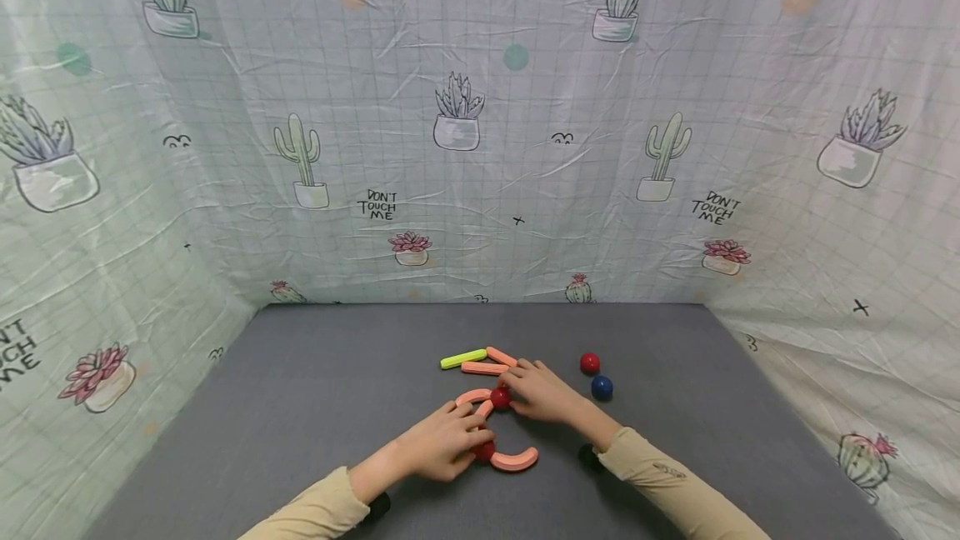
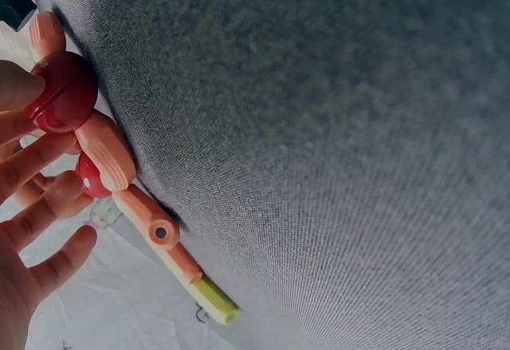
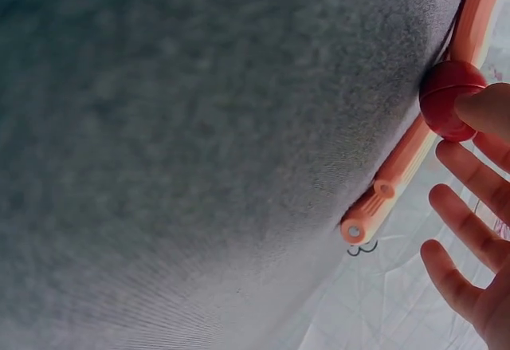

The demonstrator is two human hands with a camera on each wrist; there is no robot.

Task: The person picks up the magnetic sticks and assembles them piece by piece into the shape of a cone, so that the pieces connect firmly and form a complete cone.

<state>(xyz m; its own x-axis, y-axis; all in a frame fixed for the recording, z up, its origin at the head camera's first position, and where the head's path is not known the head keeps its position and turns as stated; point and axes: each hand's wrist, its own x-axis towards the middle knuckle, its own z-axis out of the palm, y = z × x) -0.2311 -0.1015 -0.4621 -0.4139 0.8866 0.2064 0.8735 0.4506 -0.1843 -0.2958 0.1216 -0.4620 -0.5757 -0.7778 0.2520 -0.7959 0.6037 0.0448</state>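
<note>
My left hand [image 1: 444, 442] grips a red ball [image 1: 484, 451] at the near end of a joined row of pieces; in the left wrist view a fingertip presses on that seamed red ball [image 2: 68, 91]. A curved orange rod [image 1: 515, 461] sticks out from it to the right. A short orange rod [image 1: 485, 409] runs between this ball and a second red ball [image 1: 500, 397]. My right hand [image 1: 542, 392] pinches the second ball, with the thumb on it in the right wrist view. Another curved orange rod [image 1: 472, 396] meets the second ball on its left, partly behind the left fingers.
Beyond the hands lie a yellow-green rod [image 1: 463, 358] and two straight orange rods, one [image 1: 483, 368] nearer. To the right of the right hand sit a loose red ball [image 1: 590, 363] and a blue ball [image 1: 602, 387]. A cactus-print cloth [image 1: 480, 223] surrounds the grey table [image 1: 337, 373].
</note>
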